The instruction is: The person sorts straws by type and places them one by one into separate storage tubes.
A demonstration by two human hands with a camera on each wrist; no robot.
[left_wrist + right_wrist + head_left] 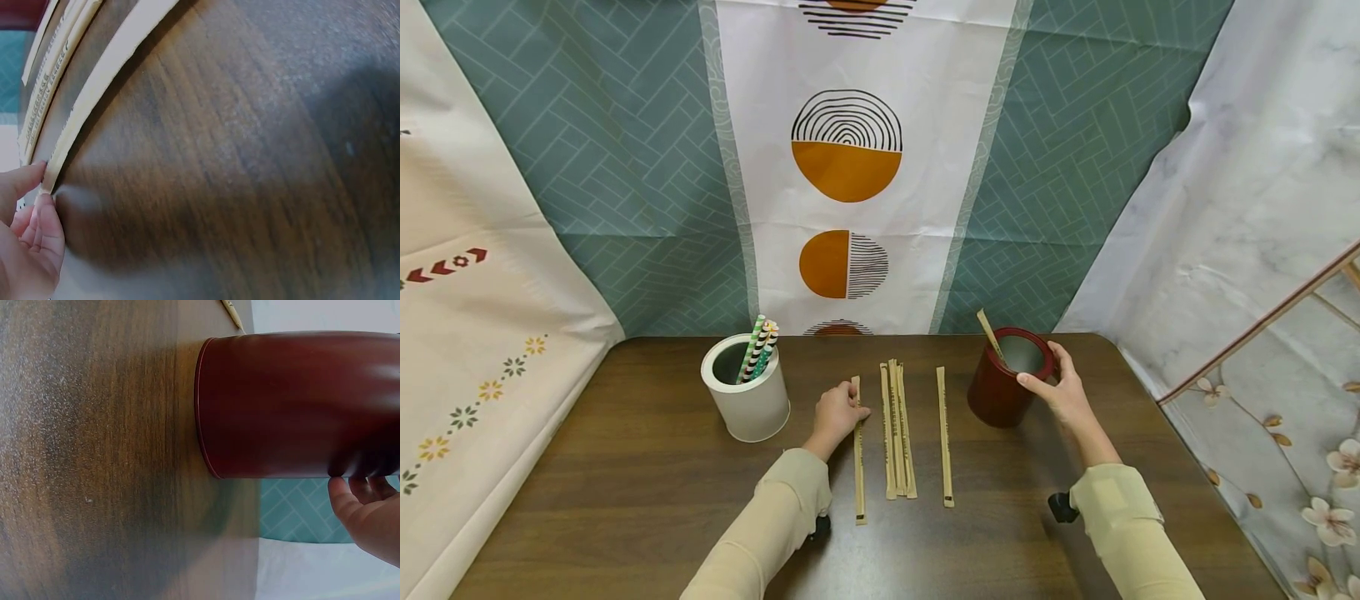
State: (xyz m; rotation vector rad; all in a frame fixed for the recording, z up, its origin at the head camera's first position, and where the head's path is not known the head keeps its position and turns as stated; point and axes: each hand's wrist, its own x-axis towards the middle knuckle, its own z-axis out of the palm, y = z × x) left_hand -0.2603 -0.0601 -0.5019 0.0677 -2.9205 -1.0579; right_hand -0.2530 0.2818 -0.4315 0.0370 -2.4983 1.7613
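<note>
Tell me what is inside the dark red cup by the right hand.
One tan wrapped stick leans out of the dark red cup at its far left rim. The inner wall looks grey. The right hand grips the rim; the cup's bottom is hidden by its wall.

The table [625,467] is dark wood-grain with a smooth, faintly sheeny finish, and the wrapped chopsticks [898,429] at its centre lie in matt tan paper sleeves printed with small dark lettering. At centre right the red cup [1000,392] looks like glossy lacquer or plastic outside, with soft highlights on its wall and a dull grey inside, while the white cup [748,404] at centre left has a smooth satin coat and holds striped paper straws [758,350]. The backdrop sheets [1060,167] across the top are thin, creased printed material with a slight sheen, and the sleeves [775,517] at the bottom are soft matt cream cloth.
</note>
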